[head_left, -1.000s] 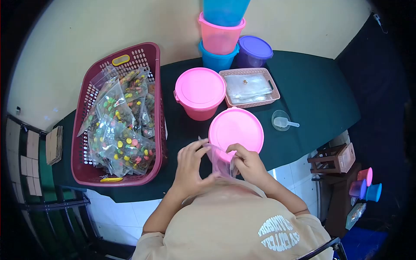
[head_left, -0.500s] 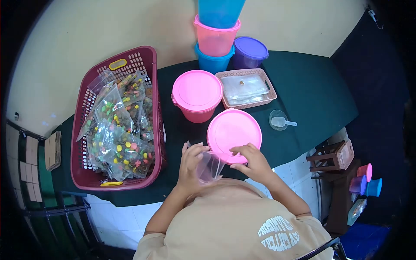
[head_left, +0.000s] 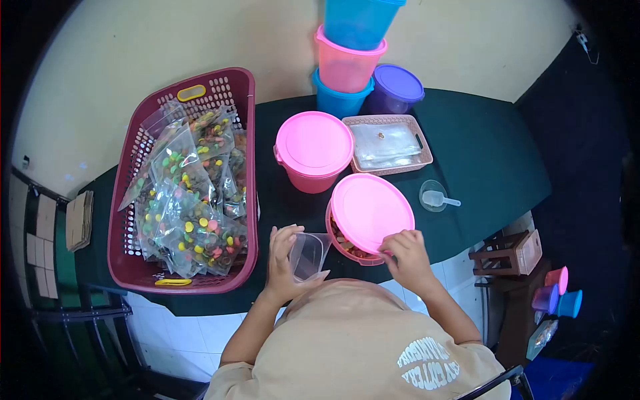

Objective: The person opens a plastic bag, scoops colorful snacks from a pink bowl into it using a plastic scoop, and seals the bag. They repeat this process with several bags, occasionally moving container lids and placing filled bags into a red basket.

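Observation:
My left hand (head_left: 284,261) is wrapped around an opened clear plastic bag (head_left: 310,256), held upright in front of my body. The fingers of my right hand (head_left: 405,259) pinch the near right edge of a pink lid (head_left: 372,212). That lid is tilted and shifted off the pink tub (head_left: 371,261) under it. Through the gap at the near left, brown and reddish pieces show inside the tub. What they are I cannot make out.
At left stands a maroon basket (head_left: 249,200) of filled bags. Behind the tub are another pink tub (head_left: 313,150), a small basket (head_left: 393,166) with flat clear bags, and stacked tubs (head_left: 350,67). A scoop (head_left: 437,199) rests in a glass bowl at right.
My right hand has gripped the lid and lifted its near side off the tub, exposing the contents. The bag in my left hand now stands wider open. The view has shifted slightly.

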Demonstrator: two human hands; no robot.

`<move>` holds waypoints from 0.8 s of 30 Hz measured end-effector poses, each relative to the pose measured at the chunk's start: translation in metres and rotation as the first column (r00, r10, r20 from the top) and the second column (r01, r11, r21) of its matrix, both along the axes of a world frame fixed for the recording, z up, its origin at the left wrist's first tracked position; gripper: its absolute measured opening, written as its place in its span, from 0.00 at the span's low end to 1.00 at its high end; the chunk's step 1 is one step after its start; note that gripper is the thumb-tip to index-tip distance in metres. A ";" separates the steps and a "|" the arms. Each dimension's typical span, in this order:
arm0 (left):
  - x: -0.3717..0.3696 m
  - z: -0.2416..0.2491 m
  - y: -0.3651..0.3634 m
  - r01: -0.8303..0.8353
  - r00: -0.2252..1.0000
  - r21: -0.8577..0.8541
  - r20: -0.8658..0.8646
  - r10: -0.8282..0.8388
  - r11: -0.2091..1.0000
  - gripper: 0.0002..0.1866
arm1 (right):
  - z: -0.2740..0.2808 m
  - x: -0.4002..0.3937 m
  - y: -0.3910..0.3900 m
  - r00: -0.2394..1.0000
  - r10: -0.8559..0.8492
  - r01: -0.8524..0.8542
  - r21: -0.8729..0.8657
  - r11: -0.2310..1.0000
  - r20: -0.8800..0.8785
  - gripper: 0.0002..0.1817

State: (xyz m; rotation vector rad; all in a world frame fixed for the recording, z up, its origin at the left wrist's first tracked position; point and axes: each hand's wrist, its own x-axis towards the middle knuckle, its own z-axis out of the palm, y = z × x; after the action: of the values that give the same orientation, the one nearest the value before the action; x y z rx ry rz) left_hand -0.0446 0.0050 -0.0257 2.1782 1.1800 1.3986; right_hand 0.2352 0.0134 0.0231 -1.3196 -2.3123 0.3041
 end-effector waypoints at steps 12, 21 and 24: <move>0.003 0.006 -0.009 0.035 0.999 -0.016 0.003 -0.035 0.999 0.60 | -0.057 -0.080 0.147 0.973 0.065 -0.135 0.317 0.939 0.220 0.10; -0.015 -0.014 -0.016 -0.016 1.000 -0.093 0.024 0.019 0.996 0.60 | 0.101 -0.037 0.016 0.196 0.322 -0.924 -0.065 0.376 -0.926 0.12; -0.011 -0.010 -0.009 0.006 1.000 -0.059 -0.009 -0.007 0.998 0.60 | 0.125 -0.046 0.003 -0.175 0.467 -0.971 0.229 0.060 -0.867 0.17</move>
State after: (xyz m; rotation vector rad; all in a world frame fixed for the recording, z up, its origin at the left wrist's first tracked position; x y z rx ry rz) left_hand -0.0559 -0.0038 -0.0358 2.1479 1.2009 1.3354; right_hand 0.1889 0.0169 0.1483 0.6165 -1.7245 1.7452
